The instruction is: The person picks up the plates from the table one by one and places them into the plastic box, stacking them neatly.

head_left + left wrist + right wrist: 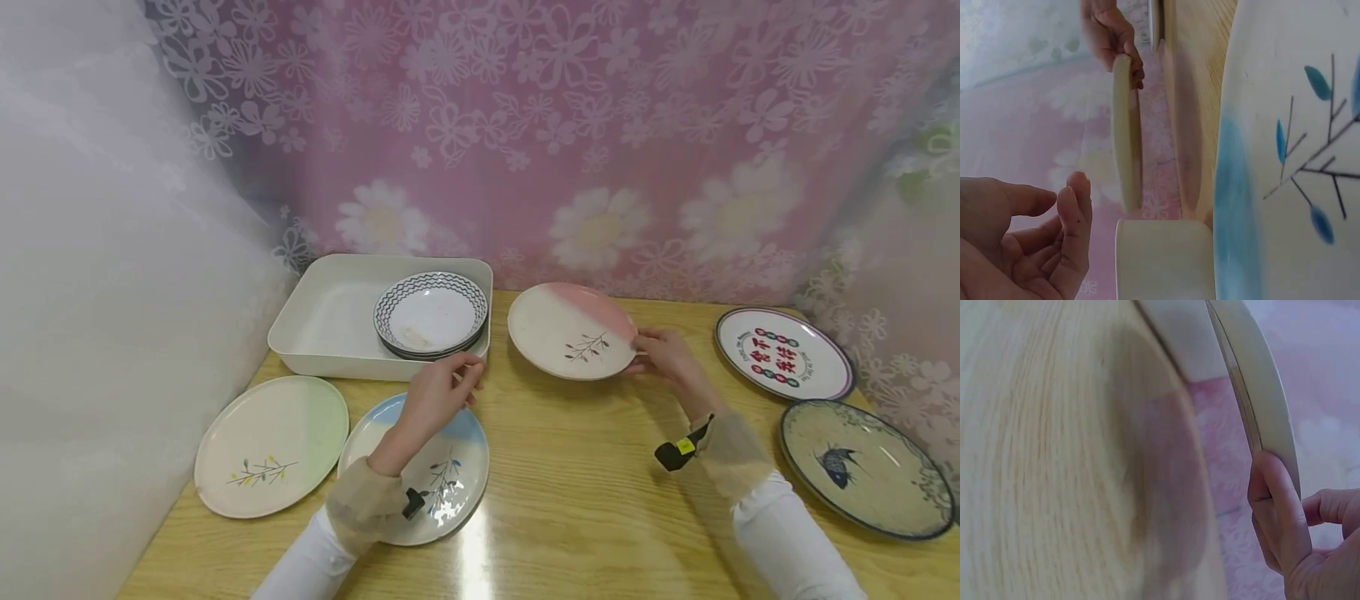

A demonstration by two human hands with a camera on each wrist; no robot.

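Note:
My right hand [669, 360] grips the right edge of a cream and pink plate [558, 329], thumb on one face and fingers under it. In the right wrist view that plate [1266, 394] is held up off the table, its shadow on the wood. My left hand [444, 393] hovers over the far part of a cream and blue plate [468, 475], near the front of a white bin [352, 367]. Its fingers are loosely bent with nothing between them, as the left wrist view shows of the hand [1041, 237].
Black-and-white patterned bowls [442, 312] sit stacked in the bin's right side. A cream and green plate [300, 417] lies at left. On the right lie a white plate with red characters [765, 333] and a fish-patterned plate [877, 475]. A floral curtain [525, 167] hangs behind the table.

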